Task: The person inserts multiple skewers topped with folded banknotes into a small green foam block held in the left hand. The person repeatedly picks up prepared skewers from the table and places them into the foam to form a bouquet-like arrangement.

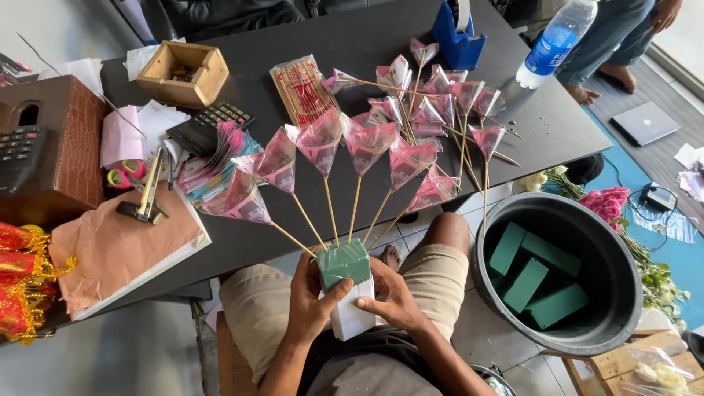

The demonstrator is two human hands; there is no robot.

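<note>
A green foam block (pixel 343 262) sits on top of a white square container (pixel 353 315) over my lap. My left hand (pixel 308 297) grips its left side, thumb across the foam. My right hand (pixel 392 293) clasps the right side. Several wooden skewers (pixel 357 205) stand in the foam, fanned out, each topped by a pink banknote folded into a cone (pixel 320 139). More cone-topped skewers (pixel 440 99) lie in a loose pile on the dark table (pixel 352 44).
A black tub (pixel 616 308) holding green foam bricks (pixel 524 282) stands on the floor at right. The table carries a pack of skewers (pixel 302 89), a calculator (pixel 209 126), a wooden box (pixel 183 72), a blue tape dispenser (pixel 458 37), a water bottle (pixel 554 40), loose notes (pixel 213 165). Pink roses (pixel 607 202) lie beyond.
</note>
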